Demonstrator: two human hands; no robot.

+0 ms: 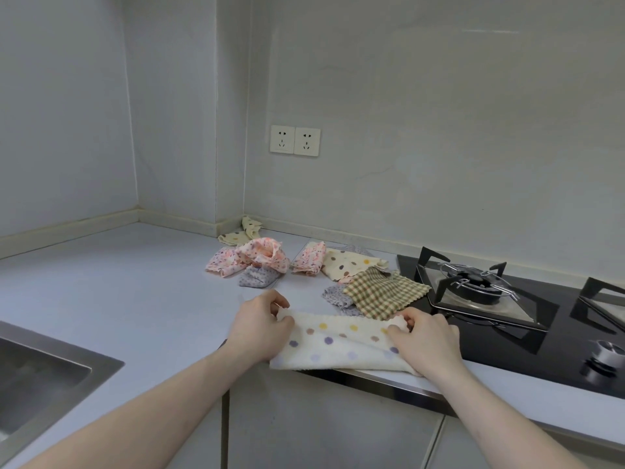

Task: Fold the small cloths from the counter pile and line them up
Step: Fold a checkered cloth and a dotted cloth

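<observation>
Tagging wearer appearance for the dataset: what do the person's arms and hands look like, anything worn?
Both forearms are bare as far as the frame shows, with no sleeves in view. The left hand and right hand wear no gloves. No rings, watch, bracelets or markings show on wrists or fingers.

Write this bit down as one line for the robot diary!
step: folding | left hand: pinching far left corner of dotted cloth | right hand: pinching far right corner | pile: unfolded behind

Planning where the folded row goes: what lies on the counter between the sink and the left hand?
Nothing: in the head view the counter is bare from the sink to the left hand.
</observation>
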